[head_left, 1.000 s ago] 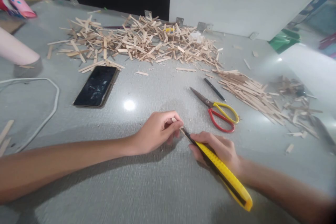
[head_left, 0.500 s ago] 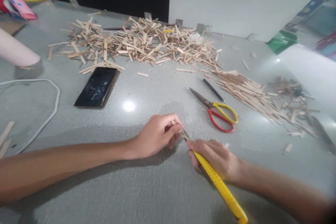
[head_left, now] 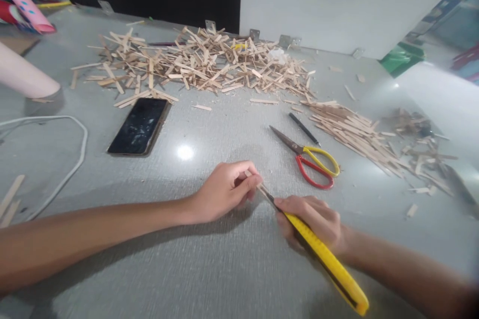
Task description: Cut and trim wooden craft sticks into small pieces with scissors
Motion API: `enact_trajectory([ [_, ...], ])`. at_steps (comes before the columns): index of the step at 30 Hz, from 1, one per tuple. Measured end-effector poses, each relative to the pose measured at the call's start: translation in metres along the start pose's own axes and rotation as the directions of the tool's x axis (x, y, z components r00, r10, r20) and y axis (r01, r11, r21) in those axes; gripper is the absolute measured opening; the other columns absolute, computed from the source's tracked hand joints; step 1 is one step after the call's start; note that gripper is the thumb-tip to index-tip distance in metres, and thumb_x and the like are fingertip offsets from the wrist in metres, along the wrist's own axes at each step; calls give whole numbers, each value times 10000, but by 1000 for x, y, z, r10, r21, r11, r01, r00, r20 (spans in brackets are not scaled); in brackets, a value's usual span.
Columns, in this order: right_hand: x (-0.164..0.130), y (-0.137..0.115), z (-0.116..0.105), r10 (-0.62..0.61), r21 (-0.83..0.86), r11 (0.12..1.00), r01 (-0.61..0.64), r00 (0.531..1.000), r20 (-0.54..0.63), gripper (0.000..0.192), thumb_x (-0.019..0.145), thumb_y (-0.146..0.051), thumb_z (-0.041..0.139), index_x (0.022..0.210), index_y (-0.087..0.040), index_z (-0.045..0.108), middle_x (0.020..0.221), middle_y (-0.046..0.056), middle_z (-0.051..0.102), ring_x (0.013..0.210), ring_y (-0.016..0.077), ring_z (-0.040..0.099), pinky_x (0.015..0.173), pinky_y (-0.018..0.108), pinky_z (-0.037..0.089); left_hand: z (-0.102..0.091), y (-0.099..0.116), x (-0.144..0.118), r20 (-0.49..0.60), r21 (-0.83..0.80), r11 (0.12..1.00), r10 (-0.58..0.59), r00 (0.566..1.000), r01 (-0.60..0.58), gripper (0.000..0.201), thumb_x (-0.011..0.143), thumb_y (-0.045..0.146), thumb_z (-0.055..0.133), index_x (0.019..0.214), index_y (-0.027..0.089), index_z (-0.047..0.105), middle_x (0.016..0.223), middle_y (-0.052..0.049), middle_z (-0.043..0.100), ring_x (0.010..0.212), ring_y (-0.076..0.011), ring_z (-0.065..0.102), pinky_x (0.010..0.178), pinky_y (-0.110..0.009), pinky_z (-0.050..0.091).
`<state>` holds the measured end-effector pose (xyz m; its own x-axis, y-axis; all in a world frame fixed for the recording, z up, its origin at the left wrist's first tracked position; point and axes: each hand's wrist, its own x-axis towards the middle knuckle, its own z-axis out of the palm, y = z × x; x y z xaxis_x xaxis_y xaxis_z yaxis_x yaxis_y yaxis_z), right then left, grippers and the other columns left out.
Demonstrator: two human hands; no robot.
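Note:
My left hand [head_left: 228,192] pinches a small wooden stick [head_left: 247,173] between thumb and fingers, just above the grey table; most of the stick is hidden by the fingers. My right hand [head_left: 312,219] is wrapped round a yellow utility knife [head_left: 329,259], its handle slanting down toward the lower right. The knife's blade reaches up-left to the stick's end at my left fingertips; whether it touches cannot be made out. Beyond my right hand lie scissors [head_left: 299,149] with one yellow and one red handle, and a black pen [head_left: 304,128].
A heap of cut wooden sticks [head_left: 202,62] spreads along the back, with a row of longer sticks [head_left: 355,134] at right. A phone [head_left: 138,127] lies left of centre. A white cable [head_left: 80,152] and a pale pink cylinder [head_left: 26,72] are on the left.
My right hand and the utility knife have shifted a little right and down, away from my left hand. My left hand stays nearly still with the stick.

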<state>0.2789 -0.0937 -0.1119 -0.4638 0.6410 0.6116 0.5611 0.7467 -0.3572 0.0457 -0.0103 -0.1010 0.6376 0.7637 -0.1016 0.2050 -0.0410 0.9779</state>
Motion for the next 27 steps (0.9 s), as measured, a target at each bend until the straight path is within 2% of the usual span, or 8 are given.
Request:
enact_trajectory([
  [3,-4,-3,2,47,-12,999,-49,992,-120,310,959,-62,626,1235,-203,637,680,-26,714,491,165,642,446,293,540,-1,0,2,-1,-9,1000,-1,1000,1,366,1103,464,570,872,183,613,664,25,673,494,-89,592,498,-191,448],
  [5,-4,-5,2,49,-21,998,-53,987,-150,340,946,-55,635,1245,-216,636,696,-19,720,506,174,655,466,305,555,-2,0,3,-3,-37,999,-13,1000,13,365,1106,472,563,888,182,604,717,0,718,520,-100,645,492,-189,455],
  [10,2,-1,1,81,-26,996,-82,996,-42,308,987,-55,620,1261,-194,619,638,-66,625,450,131,573,414,262,462,-2,-2,4,-8,-148,989,-18,1000,16,343,1117,522,524,1002,201,560,851,-64,778,663,-184,782,450,-196,488],
  [15,7,-2,0,102,-32,994,-102,995,17,216,1016,-70,588,1187,-195,630,677,-50,640,472,124,581,450,259,470,-2,-7,6,-92,-304,952,2,996,-30,260,1127,486,521,1207,255,434,855,-4,727,646,-187,779,470,-223,587],
  [19,8,-3,-3,183,-15,983,-183,983,9,160,992,-134,637,1140,-196,636,686,-34,680,467,135,611,453,262,490,-3,-5,6,-61,-280,959,27,998,-44,231,1141,460,478,1101,233,498,871,14,640,627,-141,734,500,-222,598],
  [22,8,-1,-6,226,23,974,-226,974,-4,156,987,-202,662,1142,-195,642,745,1,748,496,150,668,474,262,533,-4,-1,6,-10,-244,970,-3,1000,0,298,1143,479,460,1040,210,540,825,2,653,641,-151,736,548,-247,618],
  [24,8,0,-7,252,51,967,-250,967,-29,196,986,-187,665,1181,-189,653,781,14,777,521,149,698,500,253,560,-4,3,5,13,-244,970,-19,1000,22,270,1107,477,564,1068,211,542,826,-2,672,697,-170,756,623,-276,644],
  [27,10,1,-9,267,99,961,-259,961,-75,251,974,-143,667,1220,-194,669,838,25,803,564,141,733,540,233,594,-1,6,2,34,-275,960,-32,999,40,314,1005,397,759,1108,237,509,1005,-10,657,854,-186,773,725,-303,661],
])
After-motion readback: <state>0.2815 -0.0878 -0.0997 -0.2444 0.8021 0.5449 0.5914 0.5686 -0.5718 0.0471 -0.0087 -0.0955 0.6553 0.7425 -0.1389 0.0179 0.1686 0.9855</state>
